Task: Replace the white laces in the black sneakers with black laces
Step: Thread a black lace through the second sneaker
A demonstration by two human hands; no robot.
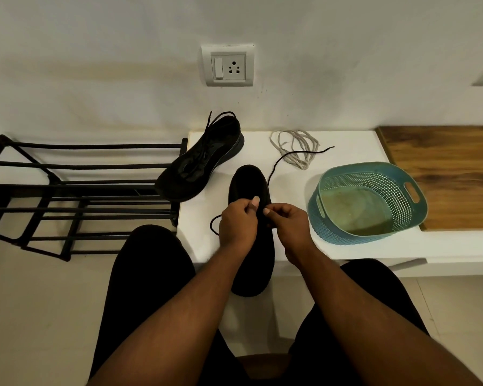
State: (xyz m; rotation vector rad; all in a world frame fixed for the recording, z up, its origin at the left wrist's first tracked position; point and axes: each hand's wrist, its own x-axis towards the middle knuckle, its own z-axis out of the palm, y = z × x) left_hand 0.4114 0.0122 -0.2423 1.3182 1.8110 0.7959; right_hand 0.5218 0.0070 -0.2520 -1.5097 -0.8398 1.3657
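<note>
You are working on the near sneaker (250, 179), which lies toe-away on the white surface (343, 246) with its heel hanging over the front edge toward your lap. Both hands are closed in pinches over its eyelet area: your left hand (239, 222) and right hand (287, 224) each grip part of the black lace (272, 168). One lace end trails from the sneaker's toe side out across the pile of white laces (294, 147); a loop sticks out on the sneaker's left.

Risks, as I judge them:

- The free end lies over the white laces beyond the sneaker. A hard pull could drag them along or snag the lace.
- Black lace on black fabric in dim light makes eyelets hard to see, so you could skip or cross one.
- With the heel unsupported, a downward tug could tip the sneaker off the surface.
- Uneven pulls would leave one end short.

The second sneaker (201, 160), left of and beyond the near one, already carries black laces and hangs partly over the surface's left edge, near the shoe rack (76, 190); an elbow bump could knock it off. The teal basket (367, 201) sits right of the near sneaker.
</note>
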